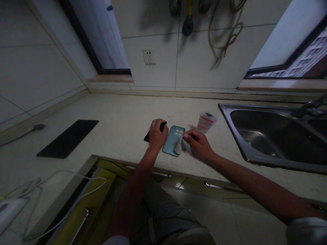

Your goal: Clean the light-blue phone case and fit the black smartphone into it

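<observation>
My left hand (158, 134) is closed around a flat black phone (146, 137), whose ends show on both sides of the fingers at the counter. Just right of it, a blue-green phone case (172, 141) with round camera holes lies on the counter. My right hand (198, 143) is beside the case, thumb and fingers pinched together. From the pinch a thin whitish piece, like a wipe or tissue (178, 148), hangs over the case's right edge. Behind the right hand is a clear plastic cup (205, 122) with a pink-and-white print.
A steel sink (255, 136) is set into the counter (122, 115) on the right. On the left lies a black mat (68, 139); a white cable (89, 177) hangs over the front edge. A socket (149, 56) and a looped hose (227, 42) are on the wall.
</observation>
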The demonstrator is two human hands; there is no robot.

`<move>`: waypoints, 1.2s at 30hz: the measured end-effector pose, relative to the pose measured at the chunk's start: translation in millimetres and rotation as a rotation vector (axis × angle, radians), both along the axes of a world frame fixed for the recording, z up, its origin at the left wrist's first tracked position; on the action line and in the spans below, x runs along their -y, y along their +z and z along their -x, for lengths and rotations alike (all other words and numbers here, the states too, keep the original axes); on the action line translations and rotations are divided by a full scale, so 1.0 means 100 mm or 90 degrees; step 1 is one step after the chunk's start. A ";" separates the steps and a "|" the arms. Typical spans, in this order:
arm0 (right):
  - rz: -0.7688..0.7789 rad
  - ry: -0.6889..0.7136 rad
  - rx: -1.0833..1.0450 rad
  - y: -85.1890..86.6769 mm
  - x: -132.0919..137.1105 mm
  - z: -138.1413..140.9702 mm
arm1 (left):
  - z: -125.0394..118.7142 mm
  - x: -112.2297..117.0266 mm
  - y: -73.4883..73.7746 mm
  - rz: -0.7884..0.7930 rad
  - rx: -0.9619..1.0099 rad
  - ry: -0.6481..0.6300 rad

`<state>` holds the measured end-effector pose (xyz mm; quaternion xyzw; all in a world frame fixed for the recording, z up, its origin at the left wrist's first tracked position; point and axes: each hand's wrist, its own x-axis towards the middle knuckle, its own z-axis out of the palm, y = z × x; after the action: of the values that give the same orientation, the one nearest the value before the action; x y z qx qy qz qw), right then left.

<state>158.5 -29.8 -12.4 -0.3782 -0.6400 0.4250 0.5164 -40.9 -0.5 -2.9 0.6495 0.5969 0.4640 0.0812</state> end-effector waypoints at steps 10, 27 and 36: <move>0.011 0.021 0.048 0.02 0.03 0.01 | 0.09 0.14 -0.08 0.245 -0.311 0.188; 0.059 -0.015 -0.016 -0.03 -0.02 0.00 | 0.10 0.10 0.02 0.224 -0.227 0.166; 0.057 -0.044 -0.036 -0.01 -0.03 -0.01 | 0.16 0.01 0.02 0.202 0.426 -0.021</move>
<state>159.1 -26.4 -13.2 -0.4108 -0.5922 0.4455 0.5311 -57.0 -1.4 -0.4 0.4509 0.5914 0.5509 0.3787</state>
